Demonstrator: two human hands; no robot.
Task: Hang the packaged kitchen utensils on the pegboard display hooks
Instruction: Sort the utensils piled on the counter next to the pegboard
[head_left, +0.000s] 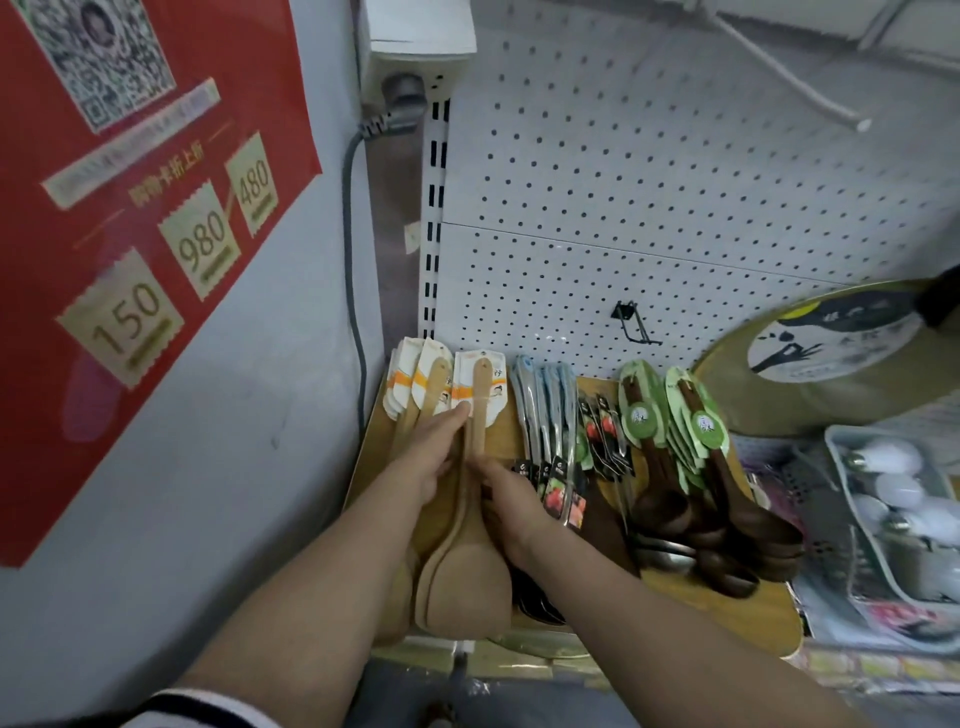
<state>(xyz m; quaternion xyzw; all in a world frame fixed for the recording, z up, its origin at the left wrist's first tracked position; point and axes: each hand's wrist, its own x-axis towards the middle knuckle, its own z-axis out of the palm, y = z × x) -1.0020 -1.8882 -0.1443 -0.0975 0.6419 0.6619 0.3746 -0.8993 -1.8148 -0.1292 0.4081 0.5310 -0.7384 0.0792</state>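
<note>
While lying flat on the bench (727, 608), long axis toward the pegboard (649, 208): wooden rice paddle stack (470, 499), card end far. Left hand (434, 452) pinching at the card, right hand (511, 506) curled on the handle. Empty hook (636, 327) up and right, nearer the right hand.

Matt pale wooden spoons (475, 467), glossy dark wooden ladles (670, 499), perforated painted-metal pegboard (623, 208).
</note>
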